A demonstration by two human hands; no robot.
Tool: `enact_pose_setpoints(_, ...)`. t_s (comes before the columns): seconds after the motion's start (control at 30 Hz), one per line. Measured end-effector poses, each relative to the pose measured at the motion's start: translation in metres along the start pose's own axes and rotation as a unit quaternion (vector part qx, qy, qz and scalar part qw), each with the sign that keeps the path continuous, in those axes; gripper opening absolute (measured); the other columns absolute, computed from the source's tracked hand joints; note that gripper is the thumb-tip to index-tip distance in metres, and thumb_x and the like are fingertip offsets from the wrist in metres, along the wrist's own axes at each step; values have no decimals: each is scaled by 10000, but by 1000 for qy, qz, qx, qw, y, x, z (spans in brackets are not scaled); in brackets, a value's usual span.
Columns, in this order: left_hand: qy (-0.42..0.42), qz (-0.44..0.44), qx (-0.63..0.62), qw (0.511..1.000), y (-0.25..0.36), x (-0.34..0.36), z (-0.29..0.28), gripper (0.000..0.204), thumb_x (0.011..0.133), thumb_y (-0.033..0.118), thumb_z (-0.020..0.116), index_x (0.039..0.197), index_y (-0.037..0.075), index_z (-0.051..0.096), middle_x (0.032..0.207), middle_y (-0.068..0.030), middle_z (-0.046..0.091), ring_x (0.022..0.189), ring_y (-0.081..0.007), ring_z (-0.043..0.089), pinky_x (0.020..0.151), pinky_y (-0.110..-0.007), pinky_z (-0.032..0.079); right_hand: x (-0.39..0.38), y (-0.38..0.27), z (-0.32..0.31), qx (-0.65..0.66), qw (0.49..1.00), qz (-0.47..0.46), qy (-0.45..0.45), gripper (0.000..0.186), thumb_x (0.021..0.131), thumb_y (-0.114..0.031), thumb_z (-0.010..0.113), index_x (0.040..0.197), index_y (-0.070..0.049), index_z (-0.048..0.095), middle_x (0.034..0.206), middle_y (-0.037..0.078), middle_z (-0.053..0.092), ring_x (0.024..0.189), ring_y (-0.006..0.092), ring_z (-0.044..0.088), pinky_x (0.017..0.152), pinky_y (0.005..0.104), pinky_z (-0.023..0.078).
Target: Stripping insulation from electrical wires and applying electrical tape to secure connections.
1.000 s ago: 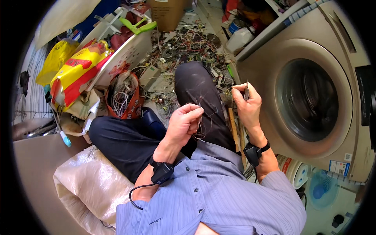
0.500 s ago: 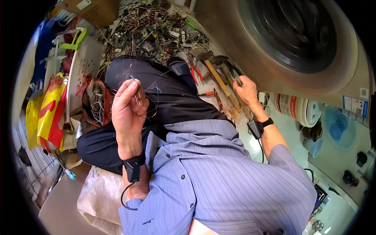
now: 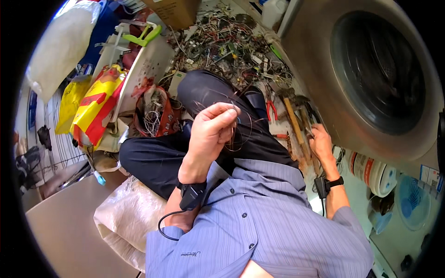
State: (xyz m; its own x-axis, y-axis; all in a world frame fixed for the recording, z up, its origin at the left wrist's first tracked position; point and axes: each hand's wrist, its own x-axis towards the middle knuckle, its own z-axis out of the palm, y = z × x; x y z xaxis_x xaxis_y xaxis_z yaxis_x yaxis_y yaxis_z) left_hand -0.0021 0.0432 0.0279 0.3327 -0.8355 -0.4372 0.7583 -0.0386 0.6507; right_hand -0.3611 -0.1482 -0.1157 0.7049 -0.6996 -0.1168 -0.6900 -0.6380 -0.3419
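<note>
My left hand [image 3: 208, 127] pinches a loose tangle of thin wires [image 3: 233, 139] above my bent leg [image 3: 197, 90]. My right hand [image 3: 321, 143] is low beside a hammer [image 3: 295, 123] on the pale floor [image 3: 314, 204]; I cannot tell whether it grips anything. Red pliers [image 3: 272, 111] lie near. Ahead, scrap [image 3: 222, 51] covers the floor toward a box [image 3: 176, 13]. The washer [image 3: 308, 51] stands to my right, a bag [image 3: 170, 118] of cables to my left.
</note>
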Motion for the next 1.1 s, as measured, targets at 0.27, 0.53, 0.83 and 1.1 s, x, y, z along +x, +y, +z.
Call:
enact_pose_setpoints(0.27, 17, 1, 27, 999, 2, -10, 2, 102, 950, 94, 708, 1003, 8, 720, 730, -11, 631, 487, -38, 438, 440, -189, 320, 87, -213, -126, 464, 884, -45, -18, 152, 902, -119, 739, 986, 8, 740, 874, 64, 659, 821, 146, 622, 730, 304, 496)
enact_pose_setpoints(0.53, 10, -10, 70, 997, 6, -12, -6, 117, 938, 146, 747, 979, 39, 722, 721, 38, 597, 496, -10, 393, 444, -189, 254, 107, -259, -98, 531, 837, -76, -104, 162, 899, -127, 748, 953, 26, 739, 827, 26, 687, 778, 79, 597, 699, 259, 478)
enact_pose_setpoints(0.83, 37, 14, -59, 997, 3, -11, -31, 177, 1010, 176, 649, 1015, 5, 694, 751, -6, 623, 464, -37, 415, 441, -193, 335, 115, -255, -94, 675, 726, 49, -121, 130, 938, -118, 716, 943, 11, 704, 727, 28, 632, 550, 91, 519, 509, 247, 400)
enact_pose_setpoints(1.1, -28, -47, -73, 996, 5, -11, -25, 219, 1008, 250, 661, 1021, 35, 702, 617, 54, 523, 434, -32, 366, 405, -208, 275, 122, -262, -93, 663, 741, 36, -99, 173, 958, -184, 711, 928, -14, 700, 750, 24, 655, 572, 82, 548, 522, 224, 401)
